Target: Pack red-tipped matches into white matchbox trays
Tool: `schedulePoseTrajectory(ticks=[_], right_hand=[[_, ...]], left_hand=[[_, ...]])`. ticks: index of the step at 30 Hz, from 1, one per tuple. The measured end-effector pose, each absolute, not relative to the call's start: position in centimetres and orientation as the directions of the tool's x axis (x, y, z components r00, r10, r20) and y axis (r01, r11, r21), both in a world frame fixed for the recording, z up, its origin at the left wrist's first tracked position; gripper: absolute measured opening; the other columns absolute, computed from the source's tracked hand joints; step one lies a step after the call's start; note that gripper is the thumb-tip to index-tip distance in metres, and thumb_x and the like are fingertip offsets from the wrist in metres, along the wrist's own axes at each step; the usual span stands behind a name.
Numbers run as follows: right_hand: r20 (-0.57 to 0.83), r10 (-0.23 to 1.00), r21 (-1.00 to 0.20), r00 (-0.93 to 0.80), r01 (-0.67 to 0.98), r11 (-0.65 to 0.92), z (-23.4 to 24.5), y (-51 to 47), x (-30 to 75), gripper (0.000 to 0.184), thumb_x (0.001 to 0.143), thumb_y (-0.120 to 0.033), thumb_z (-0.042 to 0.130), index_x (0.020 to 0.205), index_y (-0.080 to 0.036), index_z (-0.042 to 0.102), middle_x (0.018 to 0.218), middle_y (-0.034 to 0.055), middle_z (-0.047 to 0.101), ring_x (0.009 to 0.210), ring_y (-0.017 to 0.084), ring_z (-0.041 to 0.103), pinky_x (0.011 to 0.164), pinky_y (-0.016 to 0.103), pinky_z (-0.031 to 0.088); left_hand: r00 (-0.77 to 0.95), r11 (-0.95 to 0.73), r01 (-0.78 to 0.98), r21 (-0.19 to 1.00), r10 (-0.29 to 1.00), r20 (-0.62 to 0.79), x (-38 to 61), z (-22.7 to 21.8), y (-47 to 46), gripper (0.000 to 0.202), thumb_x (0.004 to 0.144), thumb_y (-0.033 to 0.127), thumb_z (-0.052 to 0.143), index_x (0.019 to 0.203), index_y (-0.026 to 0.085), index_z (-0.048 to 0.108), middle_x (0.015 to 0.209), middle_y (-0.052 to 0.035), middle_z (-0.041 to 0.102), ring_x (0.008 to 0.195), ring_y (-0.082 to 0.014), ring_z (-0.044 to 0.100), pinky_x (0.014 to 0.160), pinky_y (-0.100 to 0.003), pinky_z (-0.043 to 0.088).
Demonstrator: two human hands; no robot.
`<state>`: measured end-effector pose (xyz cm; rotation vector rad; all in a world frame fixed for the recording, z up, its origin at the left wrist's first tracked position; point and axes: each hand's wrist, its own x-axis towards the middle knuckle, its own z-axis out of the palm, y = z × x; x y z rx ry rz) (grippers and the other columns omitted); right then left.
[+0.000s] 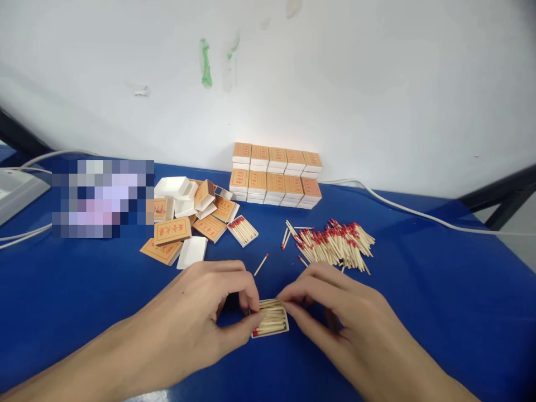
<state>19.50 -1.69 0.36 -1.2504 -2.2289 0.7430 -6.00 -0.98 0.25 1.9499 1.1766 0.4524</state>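
A small white matchbox tray [271, 334] filled with red-tipped matches [273, 318] lies on the blue table in front of me. My left hand [224, 307] is closed at the tray's left end, thumb and fingers over the match heads there. At the far right corner, the thumb and forefinger of my right hand [330, 312] pinch the plain ends of matches; the exact grip is partly hidden. Just beyond the tray lies a single loose match [261, 264]. A loose pile of matches [335, 243] is spread past my right hand.
Another filled tray [243, 230] rests beside a heap of matchbox sleeves [172, 230] and white trays [192, 252]. Stacked matchboxes [275, 187] stand in two rows by the wall. A white cable [402, 209] runs at right; a power strip [20, 192] sits at left.
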Motion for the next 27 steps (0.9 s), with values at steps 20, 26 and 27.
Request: schedulePoseTrajectory(ticks=[20, 26, 27], right_hand=[[0.076, 0.878, -0.688, -0.472, 0.613, 0.389, 1.4, 2.1, 18.6, 0.009, 0.111, -0.018, 0.065, 0.108, -0.026, 0.07, 0.099, -0.0025, 0.072, 0.085, 0.014, 0.067, 0.076, 0.027, 0.055], [-0.087, 0.921, -0.931, -0.381, 0.36, 0.061, 2.4, 0.2, 18.8, 0.009, 0.106, -0.036, 0.075, 0.111, -0.032, 0.081, 0.094, -0.0052, 0.08, 0.082, 0.012, 0.072, 0.075, 0.022, 0.057], [-0.132, 0.915, -0.943, -0.381, 0.332, 0.002, 2.3, -0.1, 18.7, 0.008, 0.104, -0.036, 0.077, 0.103, -0.03, 0.082, 0.091, -0.0047, 0.08, 0.079, 0.012, 0.072, 0.072, 0.022, 0.056]], left_hand=[[0.51, -0.397, 0.63, 0.668, 0.86, 0.03, -5.8, -0.4, -1.7, 0.02, 0.09, 0.024, 0.085, 0.105, 0.03, 0.074, 0.1, 0.0061, 0.069, 0.06, -0.0099, 0.057, 0.057, -0.03, 0.042], [0.501, -0.371, 0.638, 0.674, 0.866, 0.002, -6.1, -0.6, -1.5, 0.027, 0.085, 0.023, 0.088, 0.106, 0.032, 0.076, 0.098, 0.0071, 0.068, 0.061, -0.0095, 0.055, 0.056, -0.027, 0.041], [0.498, -0.362, 0.641, 0.677, 0.867, -0.009, -6.1, -0.6, -1.5, 0.025, 0.085, 0.024, 0.089, 0.105, 0.033, 0.076, 0.098, 0.0071, 0.068, 0.061, -0.0096, 0.055, 0.056, -0.027, 0.041]])
